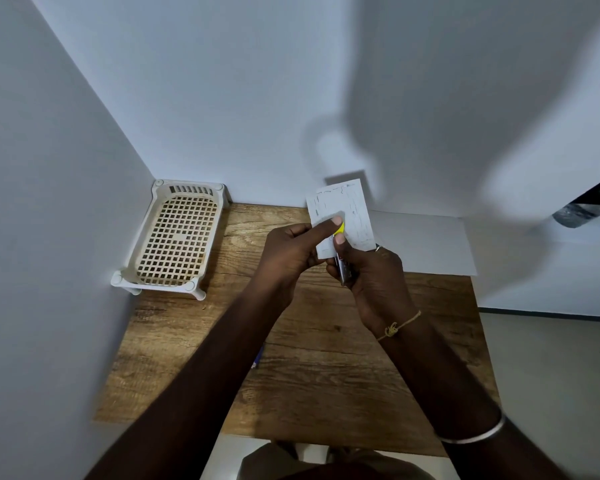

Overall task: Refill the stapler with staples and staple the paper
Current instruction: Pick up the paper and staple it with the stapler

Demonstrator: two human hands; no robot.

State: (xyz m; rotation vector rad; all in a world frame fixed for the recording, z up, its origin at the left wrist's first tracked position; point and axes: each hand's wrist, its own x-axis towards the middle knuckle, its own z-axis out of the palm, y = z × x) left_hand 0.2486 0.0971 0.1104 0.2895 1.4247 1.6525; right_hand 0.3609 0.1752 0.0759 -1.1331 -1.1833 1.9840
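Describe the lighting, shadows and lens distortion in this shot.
Head view: a soft, broad shadow of the person spreads over the white wall; the paper throws a crisper shadow just behind it; the wide lens stretches the frame edges, splaying the sides of the wooden table; the stapler, mostly covered, is dim.

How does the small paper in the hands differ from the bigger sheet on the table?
The small paper is held up off the table, pinched by the left hand, with the stapler in the right hand at its lower edge; the big sheet lies flat and untouched. The small paper carries faint marks; the big sheet looks blank. Both are white.
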